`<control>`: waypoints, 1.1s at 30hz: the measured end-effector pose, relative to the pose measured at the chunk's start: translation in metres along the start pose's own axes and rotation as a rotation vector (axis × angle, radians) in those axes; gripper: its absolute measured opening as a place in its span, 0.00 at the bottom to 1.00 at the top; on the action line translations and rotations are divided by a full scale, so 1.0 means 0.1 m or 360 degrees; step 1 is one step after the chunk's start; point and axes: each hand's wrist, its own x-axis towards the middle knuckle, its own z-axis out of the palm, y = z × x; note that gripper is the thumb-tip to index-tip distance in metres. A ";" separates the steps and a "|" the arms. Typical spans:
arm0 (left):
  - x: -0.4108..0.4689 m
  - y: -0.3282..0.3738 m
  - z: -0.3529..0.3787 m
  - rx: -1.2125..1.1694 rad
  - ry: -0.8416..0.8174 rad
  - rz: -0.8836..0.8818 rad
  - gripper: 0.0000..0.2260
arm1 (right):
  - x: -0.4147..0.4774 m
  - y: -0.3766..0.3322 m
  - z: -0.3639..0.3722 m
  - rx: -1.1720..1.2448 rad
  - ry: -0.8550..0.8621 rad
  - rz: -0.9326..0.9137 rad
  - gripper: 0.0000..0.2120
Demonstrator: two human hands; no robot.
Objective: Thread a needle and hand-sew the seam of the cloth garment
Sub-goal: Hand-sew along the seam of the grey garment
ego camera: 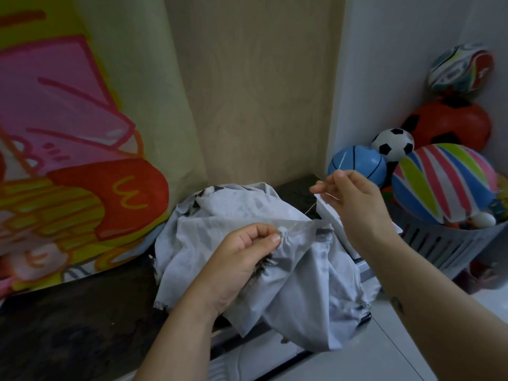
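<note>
Both my hands are busy: right of the glossy cartoon-printed curtain (pixel 68 133) and the dark mottled counter (pixel 82 312), my left hand (pixel 247 259) curls round a puckered bunch of the thin, pale grey cloth garment (pixel 209 224), crumpled over the counter's edge with its frayed hem partly hidden under my palm. A fine white thread (pixel 309 209) runs from that pucker up to my right hand (pixel 354 199), whose thumb and fingertips pinch a slim needle (pixel 342 160), faint against the smooth blue ball (pixel 362 166) beside a slotted grey plastic basket (pixel 445 243) of balls, cut off at the right.
</note>
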 end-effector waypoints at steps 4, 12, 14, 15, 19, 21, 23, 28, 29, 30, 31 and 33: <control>0.01 -0.01 -0.01 -0.0049 0.0023 -0.0003 0.04 | -0.02 -0.03 0.02 0.0016 -0.0195 0.0005 0.11; 0.07 -0.07 -0.08 0.0028 0.0246 0.0024 0.03 | -0.25 -0.04 0.09 -0.1139 -0.0757 -0.0322 0.06; 0.08 -0.09 -0.09 0.0049 0.0338 0.0017 0.05 | -0.33 0.09 0.14 -0.1307 -0.0598 -0.0468 0.06; 0.08 -0.10 -0.09 0.0046 0.0387 0.0018 0.06 | -0.36 0.15 0.16 -0.1320 -0.0529 -0.0504 0.06; 0.09 -0.12 0.00 0.0090 0.0572 0.0028 0.06 | -0.40 0.33 0.17 -0.1217 -0.0407 -0.0445 0.05; 0.08 -0.12 0.02 0.0141 0.0589 0.0013 0.05 | -0.38 0.36 0.15 -0.1197 -0.0423 -0.0358 0.06; 0.08 -0.11 -0.02 0.0173 0.0565 0.0005 0.04 | -0.32 0.34 0.11 -0.1156 -0.0522 -0.0245 0.05; 0.03 -0.05 -0.11 0.0091 0.0334 -0.0006 0.05 | -0.09 0.12 -0.06 -0.1184 -0.0744 -0.0265 0.05; 0.03 -0.05 -0.11 0.0107 0.0310 -0.0003 0.07 | -0.07 0.09 -0.08 -0.1256 -0.0779 -0.0302 0.06; 0.02 -0.05 -0.11 0.0144 0.0291 0.0001 0.07 | -0.07 0.09 -0.07 -0.1314 -0.0824 -0.0337 0.06; 0.03 -0.05 -0.09 0.0194 0.0269 -0.0005 0.06 | -0.07 0.09 -0.07 -0.1353 -0.0862 -0.0374 0.06; 0.01 -0.04 -0.07 0.0290 0.0229 -0.0015 0.03 | -0.07 0.12 -0.05 -0.1421 -0.0897 -0.0494 0.07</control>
